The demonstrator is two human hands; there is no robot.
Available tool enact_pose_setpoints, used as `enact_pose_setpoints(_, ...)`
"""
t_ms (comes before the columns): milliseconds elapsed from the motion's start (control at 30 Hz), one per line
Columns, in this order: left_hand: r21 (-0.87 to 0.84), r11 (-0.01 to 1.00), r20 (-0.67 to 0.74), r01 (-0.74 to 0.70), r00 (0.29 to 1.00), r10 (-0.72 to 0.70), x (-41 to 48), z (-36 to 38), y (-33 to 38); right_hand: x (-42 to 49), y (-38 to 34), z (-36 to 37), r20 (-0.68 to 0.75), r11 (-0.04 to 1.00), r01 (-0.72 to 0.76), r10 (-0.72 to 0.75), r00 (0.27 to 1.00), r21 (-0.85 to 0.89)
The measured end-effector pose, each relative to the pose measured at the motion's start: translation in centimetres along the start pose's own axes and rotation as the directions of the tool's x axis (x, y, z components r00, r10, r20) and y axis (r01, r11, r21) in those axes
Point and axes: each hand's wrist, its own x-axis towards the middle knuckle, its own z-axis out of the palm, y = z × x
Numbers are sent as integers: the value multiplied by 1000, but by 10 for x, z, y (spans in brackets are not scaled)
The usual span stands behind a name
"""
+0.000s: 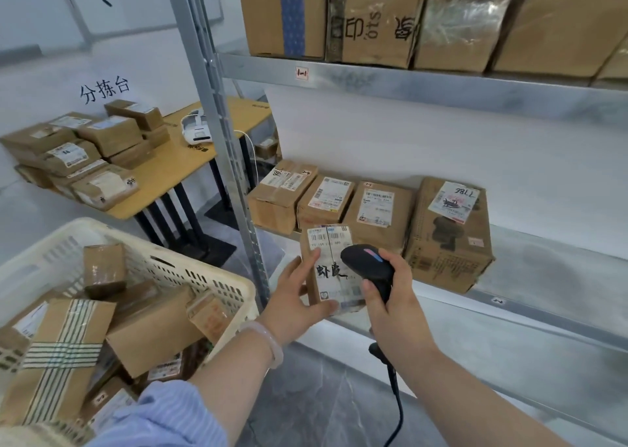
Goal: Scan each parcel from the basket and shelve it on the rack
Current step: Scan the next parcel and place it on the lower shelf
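**Scan step: parcel held label-up under the scanner**

The left hand (295, 295) holds a small parcel (334, 276) in front of the middle shelf (560, 266) of the rack. Its fingers (311, 258) curl round the left edge and the thumb sits under the bottom, so the label stays uncovered and faces up. The right hand (390, 293) grips the scanner (365, 261) by its handle, with the head tipped toward the label, close above it. The basket (204, 278), at left, holds more parcels. Shelved parcels (375, 208) sit label-up in a row just behind. Likely step: scanning, then shelving.
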Motion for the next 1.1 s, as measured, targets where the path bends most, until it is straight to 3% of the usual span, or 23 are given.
enact_pose_setpoints(233, 75, 996, 47, -37, 998, 34, 10, 13, 2, -2, 5, -19, -23, 1000, 14, -13, 1000, 13)
enact_pose_setpoints(633, -18, 989, 44, -147, 988, 147, 27, 5, 13, 3, -15, -27, -129, 999, 49, -49, 990, -6)
enact_pose_setpoints(867, 71, 967, 33, -246, 969, 245, 49, -11, 20, 5, -52, -24, -190, 995, 101, -101, 977, -10)
enact_pose_setpoints(1100, 130, 931, 120, -342, 937, 328, 66, -12, 28, 0, -69, -31, -260, 997, 72, -77, 963, -31)
